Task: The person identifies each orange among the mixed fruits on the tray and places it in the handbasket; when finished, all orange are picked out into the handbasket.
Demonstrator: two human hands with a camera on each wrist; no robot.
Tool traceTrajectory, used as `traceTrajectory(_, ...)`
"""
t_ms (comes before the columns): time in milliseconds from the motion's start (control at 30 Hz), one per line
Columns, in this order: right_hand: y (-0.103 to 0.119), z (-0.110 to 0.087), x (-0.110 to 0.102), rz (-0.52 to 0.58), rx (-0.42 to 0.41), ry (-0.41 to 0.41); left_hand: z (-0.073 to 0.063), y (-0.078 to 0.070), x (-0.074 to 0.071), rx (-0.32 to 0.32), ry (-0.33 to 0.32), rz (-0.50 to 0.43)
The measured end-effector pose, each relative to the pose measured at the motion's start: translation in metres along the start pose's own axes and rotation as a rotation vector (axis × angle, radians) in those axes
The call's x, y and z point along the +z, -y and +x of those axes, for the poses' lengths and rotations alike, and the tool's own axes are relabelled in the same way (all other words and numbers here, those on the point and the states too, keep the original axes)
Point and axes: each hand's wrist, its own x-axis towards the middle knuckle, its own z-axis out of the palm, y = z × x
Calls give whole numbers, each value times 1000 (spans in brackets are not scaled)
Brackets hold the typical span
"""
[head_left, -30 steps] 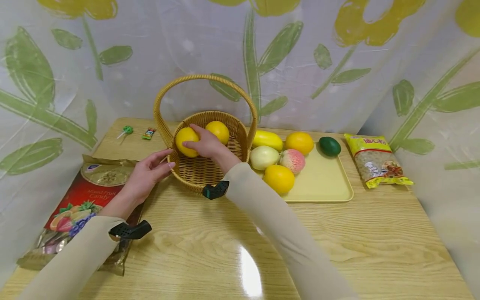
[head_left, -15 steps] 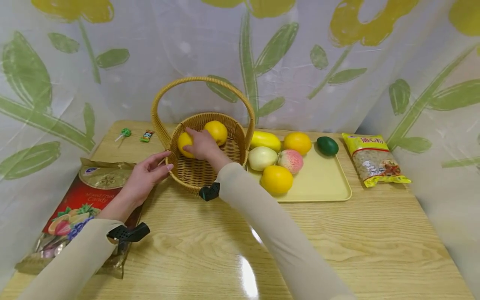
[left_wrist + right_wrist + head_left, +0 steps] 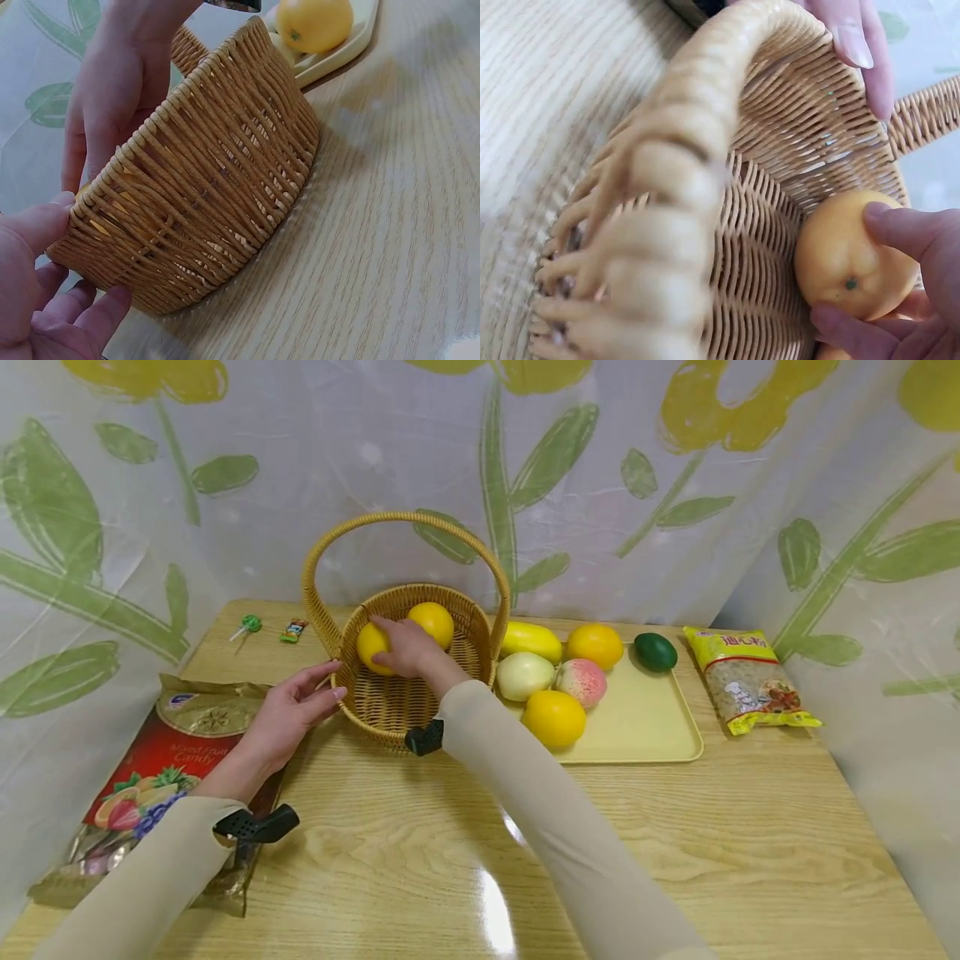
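My right hand [image 3: 412,647] reaches into a round wicker basket [image 3: 390,706] with a tall handle. Its thumb and fingers grip an orange [image 3: 847,251] at the basket's left inner side. Behind it in the basket lies a second orange [image 3: 432,624]. My left hand [image 3: 294,714] holds the basket's left rim; in the left wrist view its thumb is on the rim and the other fingers lie against the outer wall. The basket's wall partly hides the right fingertips in that view.
Right of the basket, a yellow tray [image 3: 645,735] bears several fruits, among them a peach [image 3: 582,682] and a dark green fruit [image 3: 655,652]. A candy bag [image 3: 172,768] lies left. A lollipop [image 3: 250,624], a small wrapped candy [image 3: 293,630] and a yellow bag [image 3: 752,681] lie farther back.
My right hand and the gripped orange have shifted very slightly within the basket. My left hand stays at the rim. The head view has moved a little.
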Motion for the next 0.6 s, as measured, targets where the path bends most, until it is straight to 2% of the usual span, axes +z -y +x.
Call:
traceTrajectory(133,2,-1,-2,-17,23,-2,0,0,0,0,3,0)
traceTrajectory(333,4,-5,-7,-101,48,11,-1,-1,-1,-8,1,2)
traceTrajectory(467,3,-13,-15,-132,12,22,-1,-1,-1,-15,-3,4)
traceTrajectory(600,-1,-28,-27,-119,-76,36,0,-1,-1,-20,-4,9)
